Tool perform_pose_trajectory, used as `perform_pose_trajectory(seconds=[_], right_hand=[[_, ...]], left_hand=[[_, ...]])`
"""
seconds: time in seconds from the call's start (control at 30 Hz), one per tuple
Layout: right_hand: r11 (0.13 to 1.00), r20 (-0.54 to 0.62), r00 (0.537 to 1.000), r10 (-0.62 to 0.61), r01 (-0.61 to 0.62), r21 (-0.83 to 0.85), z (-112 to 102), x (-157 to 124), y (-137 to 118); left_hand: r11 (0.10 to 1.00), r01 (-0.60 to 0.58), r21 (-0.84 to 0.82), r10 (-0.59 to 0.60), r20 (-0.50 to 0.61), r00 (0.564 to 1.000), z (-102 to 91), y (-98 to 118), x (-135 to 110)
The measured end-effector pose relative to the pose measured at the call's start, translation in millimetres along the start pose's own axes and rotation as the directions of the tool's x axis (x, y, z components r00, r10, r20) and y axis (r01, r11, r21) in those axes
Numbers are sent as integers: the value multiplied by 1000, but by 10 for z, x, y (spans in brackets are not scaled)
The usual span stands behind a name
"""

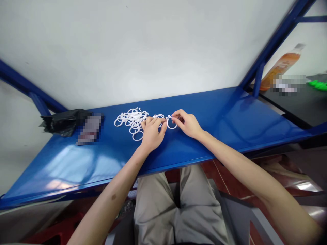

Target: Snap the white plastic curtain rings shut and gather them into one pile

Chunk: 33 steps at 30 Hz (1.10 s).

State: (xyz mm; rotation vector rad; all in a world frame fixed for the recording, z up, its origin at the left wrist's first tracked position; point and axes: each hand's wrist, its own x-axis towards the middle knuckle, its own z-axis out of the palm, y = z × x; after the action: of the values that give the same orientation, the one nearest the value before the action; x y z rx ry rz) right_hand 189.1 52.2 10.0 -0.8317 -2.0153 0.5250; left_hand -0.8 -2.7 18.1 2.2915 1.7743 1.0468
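Note:
Between my two hands is a white cord loop (172, 127) with a small knob at its top. My right hand (187, 124) pinches this loop at its upper right, thumb and forefinger together. My left hand (154, 131) closes its thumb and forefinger at the loop's left side. Partly behind my left hand lies a heap of similar white loops (131, 117) on the blue table (184, 149). A few more white loops (159, 116) show just beyond my left fingers. The parts under my left palm are hidden.
A crumpled black plastic bag (66, 120) lies at the table's left, beside a blurred-out flat object (90, 129). Blue metal posts (259, 80) rise at both ends. On a dark surface to the right are an orange drink bottle (281, 68) and a green item (318, 85).

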Motion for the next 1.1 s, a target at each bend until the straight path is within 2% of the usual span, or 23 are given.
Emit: perform_pose_trajectory(seconds=[0.1, 0.2, 0.3, 0.43, 0.7, 0.9, 1.1], right_hand=[[1000, -16, 1000, -26, 26, -7, 9, -12, -20], [999, -18, 999, -45, 45, -11, 13, -22, -39], [997, 8, 997, -80, 80, -14, 18, -29, -45], [989, 21, 988, -150, 150, 5, 28, -41, -49], [963, 120, 963, -243, 255, -93, 60, -72, -36], [897, 164, 926, -339, 371, -241, 60, -102, -19], [822, 207, 896, -393, 443, -358, 63, -113, -51]], left_hand=[[994, 24, -109, -19, 49, 999, -27, 14, 8], [990, 37, -139, -28, 66, 997, -27, 3, 11], [997, 18, -76, -13, 57, 998, -5, -13, 12], [997, -77, 23, 76, 31, 997, 32, -45, 2], [976, -191, 104, 193, -10, 981, 87, -154, -48], [960, -250, 129, 257, -37, 966, 108, -161, -63], [958, -238, 159, 246, -36, 969, 116, -139, -66]])
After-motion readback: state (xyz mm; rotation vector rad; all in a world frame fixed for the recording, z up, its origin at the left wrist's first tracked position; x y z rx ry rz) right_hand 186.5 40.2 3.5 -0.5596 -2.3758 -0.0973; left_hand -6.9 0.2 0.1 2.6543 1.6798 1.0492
